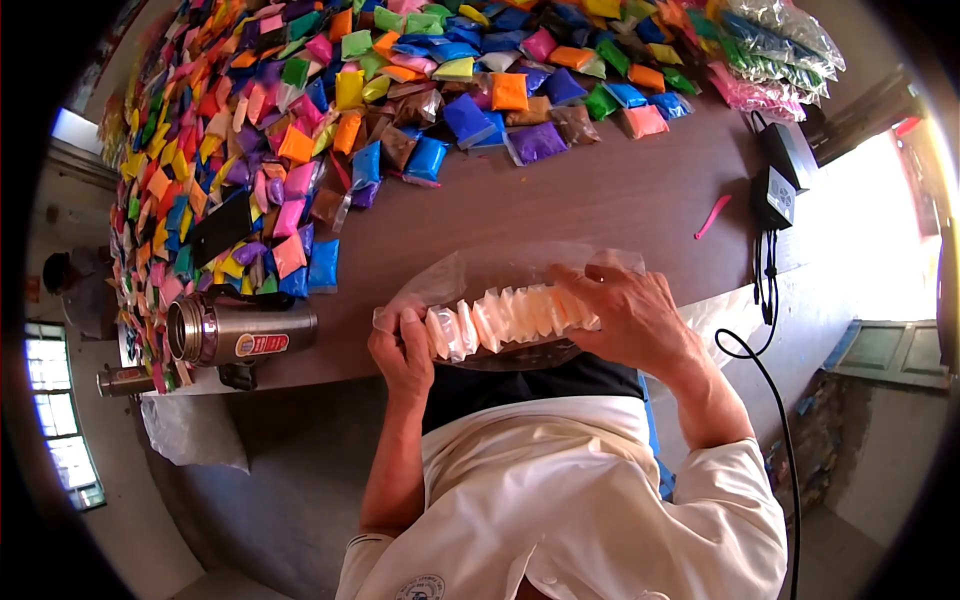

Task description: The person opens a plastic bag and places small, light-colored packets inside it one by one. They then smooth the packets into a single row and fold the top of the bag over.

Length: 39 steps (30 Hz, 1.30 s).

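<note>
A row of small pale peach and white packets (515, 316) stands on edge, pressed side by side, at the table's near edge. Clear plastic film (440, 278), which looks like a bag, spreads around the row and behind it. My left hand (402, 355) grips the row's left end, thumb on the near side. My right hand (635, 315) is closed over the right end, its fingers reaching across the top. The undersides of the packets and some fingertips are hidden.
Many coloured packets (465, 120) cover the table's back and left. A steel flask (245, 330) lies on its side near a black phone (222, 228). At the right are a pink strip (712, 217), a black power adapter (775, 198) with cables, and stacked plastic bags (775, 60).
</note>
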Each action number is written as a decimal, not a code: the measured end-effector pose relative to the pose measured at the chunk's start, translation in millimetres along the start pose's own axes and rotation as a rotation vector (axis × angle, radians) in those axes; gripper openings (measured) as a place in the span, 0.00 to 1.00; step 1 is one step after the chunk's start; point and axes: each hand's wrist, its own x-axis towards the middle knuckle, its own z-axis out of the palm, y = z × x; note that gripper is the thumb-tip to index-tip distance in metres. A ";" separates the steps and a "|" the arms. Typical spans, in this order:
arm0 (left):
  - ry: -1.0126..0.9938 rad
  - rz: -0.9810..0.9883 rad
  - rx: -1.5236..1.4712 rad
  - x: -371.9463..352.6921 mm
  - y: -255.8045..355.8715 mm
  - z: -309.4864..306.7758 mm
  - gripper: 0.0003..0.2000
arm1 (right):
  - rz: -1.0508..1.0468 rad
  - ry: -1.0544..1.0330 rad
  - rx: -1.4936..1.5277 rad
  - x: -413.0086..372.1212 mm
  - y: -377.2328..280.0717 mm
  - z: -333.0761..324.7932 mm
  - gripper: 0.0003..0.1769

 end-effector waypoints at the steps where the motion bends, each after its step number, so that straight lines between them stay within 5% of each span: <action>1: -0.003 0.002 0.001 -0.1 0.3 -0.2 0.11 | -0.005 -0.027 -0.013 0.9 -0.3 -0.5 0.32; 14: -0.024 -0.060 -0.016 0.2 4.9 0.4 0.13 | 0.032 0.006 0.139 -6.4 13.2 -9.4 0.23; 29: -0.022 -0.049 -0.006 0.6 6.9 -0.2 0.13 | 0.018 -0.019 0.170 -16.7 20.6 -27.4 0.40; 39: -0.017 -0.023 0.012 0.2 3.3 -0.6 0.12 | -0.055 0.116 0.254 -36.6 20.4 -13.4 0.26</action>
